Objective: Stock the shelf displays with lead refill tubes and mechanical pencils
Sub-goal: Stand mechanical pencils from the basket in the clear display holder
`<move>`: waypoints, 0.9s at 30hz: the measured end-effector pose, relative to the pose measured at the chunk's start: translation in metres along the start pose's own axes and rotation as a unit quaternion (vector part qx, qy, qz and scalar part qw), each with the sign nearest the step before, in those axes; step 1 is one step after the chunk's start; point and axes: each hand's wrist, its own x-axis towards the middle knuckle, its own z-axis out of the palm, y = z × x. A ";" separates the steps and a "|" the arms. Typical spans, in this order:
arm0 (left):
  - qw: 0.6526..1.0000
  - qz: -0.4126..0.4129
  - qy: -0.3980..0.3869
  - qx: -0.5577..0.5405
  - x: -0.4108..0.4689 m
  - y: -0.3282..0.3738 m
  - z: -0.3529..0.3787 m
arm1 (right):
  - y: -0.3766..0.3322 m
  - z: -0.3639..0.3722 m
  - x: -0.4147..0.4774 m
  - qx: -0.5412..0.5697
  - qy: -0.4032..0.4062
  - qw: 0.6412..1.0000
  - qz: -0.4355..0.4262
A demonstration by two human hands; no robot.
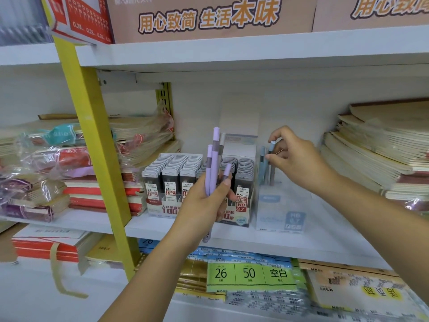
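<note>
Blue-grey pencil [271, 147] is the item in work. My right hand [294, 159] pinches its upper end between thumb and fingertips and holds it upright in the clear display box [278, 212]. It stands just beside the standing pencils [262, 168] of the same colour at the box's left side. Whether its tip rests on the box floor I cannot tell.

Step in hand, as I judge it: loading mechanical pencils into the box one at a time. The box looks mostly unfilled, so this step is near its start.

Supply: my left hand [206, 205] grips a bundle of lilac pencils [214, 166], fingers curled round the barrels, caps up. One barrel hangs lower than the rest, below the palm.

Lead refill tubes [171, 175] stand in packed rows in a printed tray [162, 209] just left of the clear box. The rows appear full, so that part looks done.

Next move calls for:
1. Release the pinch once the pencil is seated.
2. Draw one lilac pencil from the bundle without loosening the grip on the others.
3. Keep it upright on entry, so nothing in the box is knocked over.

Both displays sit on a white shelf [325, 240]. Stacked notebooks [383, 145] lie to the right and a yellow upright [92, 140] stands to the left.
</note>
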 end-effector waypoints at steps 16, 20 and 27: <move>1.000 -0.001 -0.005 0.005 -0.002 -0.001 -0.001 | 0.000 0.012 0.009 -0.096 -0.061 0.993 0.012; 0.999 -0.021 -0.022 -0.016 -0.005 0.001 0.000 | -0.010 0.005 0.010 -0.129 -0.056 0.990 0.006; 0.996 -0.025 -0.071 -0.057 -0.006 0.009 0.010 | -0.057 -0.006 -0.025 0.206 -0.120 0.970 0.058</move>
